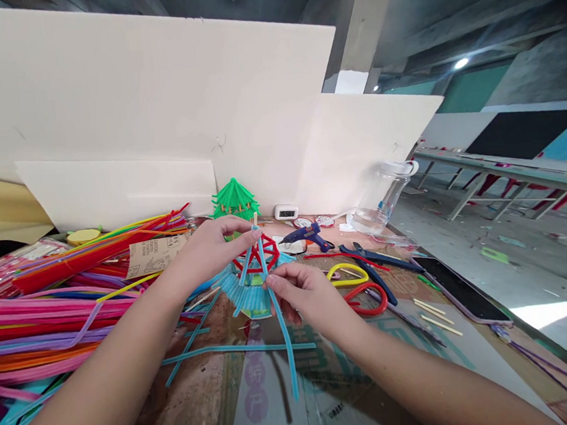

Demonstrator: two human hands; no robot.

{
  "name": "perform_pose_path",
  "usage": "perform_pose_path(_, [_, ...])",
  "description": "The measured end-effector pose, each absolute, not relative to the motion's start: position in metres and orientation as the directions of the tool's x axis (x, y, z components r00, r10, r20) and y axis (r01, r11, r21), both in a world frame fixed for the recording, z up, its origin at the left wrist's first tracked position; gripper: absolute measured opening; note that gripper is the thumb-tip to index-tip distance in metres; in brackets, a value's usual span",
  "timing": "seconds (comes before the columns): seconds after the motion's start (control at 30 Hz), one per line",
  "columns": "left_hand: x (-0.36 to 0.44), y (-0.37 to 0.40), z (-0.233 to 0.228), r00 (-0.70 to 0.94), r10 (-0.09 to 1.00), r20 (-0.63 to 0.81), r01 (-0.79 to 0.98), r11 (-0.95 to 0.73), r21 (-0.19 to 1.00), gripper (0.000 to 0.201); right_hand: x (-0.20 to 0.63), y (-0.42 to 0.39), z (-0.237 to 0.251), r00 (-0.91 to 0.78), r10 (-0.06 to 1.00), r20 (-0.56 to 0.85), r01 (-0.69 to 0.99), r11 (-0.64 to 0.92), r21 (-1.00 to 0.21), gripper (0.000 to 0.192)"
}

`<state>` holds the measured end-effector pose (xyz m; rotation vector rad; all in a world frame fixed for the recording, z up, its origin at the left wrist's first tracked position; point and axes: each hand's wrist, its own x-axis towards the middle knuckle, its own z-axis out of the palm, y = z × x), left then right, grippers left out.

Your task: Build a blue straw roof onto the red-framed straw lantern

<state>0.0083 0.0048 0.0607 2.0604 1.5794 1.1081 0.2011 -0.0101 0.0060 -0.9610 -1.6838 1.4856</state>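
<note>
My left hand (214, 245) pinches the top of a small pipe-cleaner model (254, 274), which has a red frame and a fringed light-blue skirt. My right hand (305, 293) grips a long light-blue pipe cleaner (285, 335) that runs from the model's top down toward me. Both hands hold the work just above the tabletop. More loose light-blue pipe cleaners (236, 350) lie flat under the model.
A big heap of coloured pipe cleaners (48, 306) fills the left. Behind stand a green pipe-cleaner tree (234, 200), a blue glue gun (308, 235) and a clear jar (379, 201). Scissors (364, 285), a phone (456, 290) and wooden sticks (436, 315) lie at right.
</note>
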Motion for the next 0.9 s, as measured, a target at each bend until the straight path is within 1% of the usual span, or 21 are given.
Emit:
perform_pose_path(0.17, [0.008,0.004,0.06,0.088,0.916,0.391,0.666,-0.346,0.661,0.045,0.204,-0.008,0.012,-0.496,0.867,0.045,0.153,0.139,-0.978,0.025])
perform_pose_path(0.23, [0.006,0.002,0.063,0.105,0.92,0.378,0.667,-0.347,0.66,0.046,0.208,-0.006,0.017,-0.478,0.872,0.109,0.167,0.212,-0.963,0.027])
perform_pose_path(0.33, [0.001,-0.002,0.069,0.155,0.934,0.322,0.662,-0.34,0.668,0.046,0.215,-0.003,0.029,-0.432,0.867,0.247,0.157,0.342,-0.926,0.028])
perform_pose_path(0.4, [-0.002,-0.003,0.073,0.154,0.94,0.303,0.671,-0.325,0.666,0.046,0.22,-0.001,0.038,-0.401,0.853,0.333,0.168,0.426,-0.889,0.027])
perform_pose_path(0.47, [-0.005,-0.004,0.074,0.143,0.939,0.314,0.686,-0.322,0.652,0.046,0.223,0.0,0.048,-0.383,0.83,0.405,0.226,0.509,-0.83,0.025])
perform_pose_path(0.53, [-0.005,-0.004,0.074,0.147,0.929,0.339,0.685,-0.343,0.643,0.043,0.225,0.003,0.056,-0.387,0.807,0.446,0.324,0.572,-0.754,0.023])
perform_pose_path(0.63, [-0.003,-0.004,0.072,0.124,0.913,0.388,0.663,-0.368,0.652,0.04,0.222,0.01,0.063,-0.414,0.78,0.47,0.457,0.625,-0.633,0.022])
perform_pose_path(0.73, [0.003,-0.004,0.07,0.031,0.878,0.478,0.672,-0.372,0.641,0.042,0.216,0.021,0.065,-0.45,0.756,0.475,0.504,0.654,-0.564,0.024])
perform_pose_path(0.8, [0.007,-0.005,0.069,-0.005,0.848,0.53,0.686,-0.383,0.619,0.042,0.212,0.028,0.066,-0.47,0.753,0.46,0.497,0.657,-0.567,0.028])
perform_pose_path(0.9, [0.01,-0.005,0.068,0.011,0.832,0.554,0.697,-0.404,0.592,0.038,0.207,0.035,0.069,-0.494,0.777,0.389,0.488,0.619,-0.615,0.033])
